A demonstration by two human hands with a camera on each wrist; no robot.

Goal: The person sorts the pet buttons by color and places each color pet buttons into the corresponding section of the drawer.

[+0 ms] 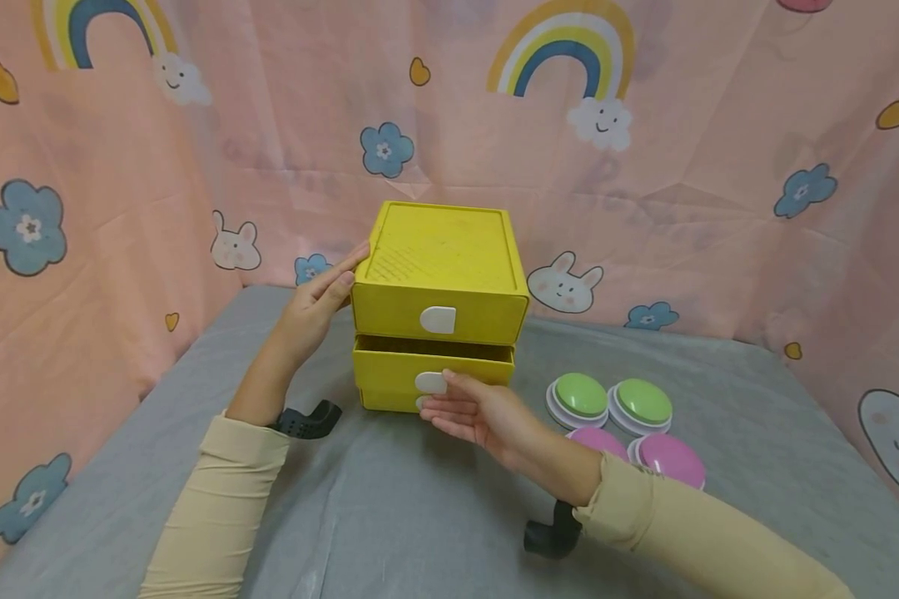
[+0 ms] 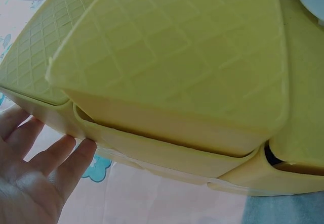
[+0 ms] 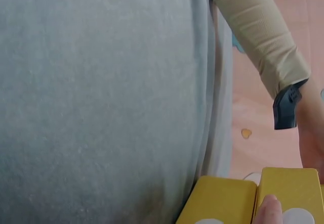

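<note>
A yellow drawer box (image 1: 449, 237) with white handles stands on the grey cloth. Its middle drawer (image 1: 389, 363) is pulled partway out, and the gap behind its front is dark. My left hand (image 1: 307, 316) rests against the box's left side with extended fingers; the left wrist view shows those fingers (image 2: 68, 166) touching the side wall beside the jutting drawer (image 2: 177, 57). At the middle drawer's white handle (image 1: 429, 383), my right hand (image 1: 487, 420) pinches with the thumb at the handle's right edge and the fingers below. One fingertip (image 3: 272, 209) shows there in the right wrist view.
To the right of the box are two green round buttons (image 1: 580, 394) on white bases. Nearer me, two pink round buttons (image 1: 670, 460) are partly behind my right forearm. A pink patterned curtain (image 1: 449, 125) hangs behind the grey-covered table (image 1: 389, 516).
</note>
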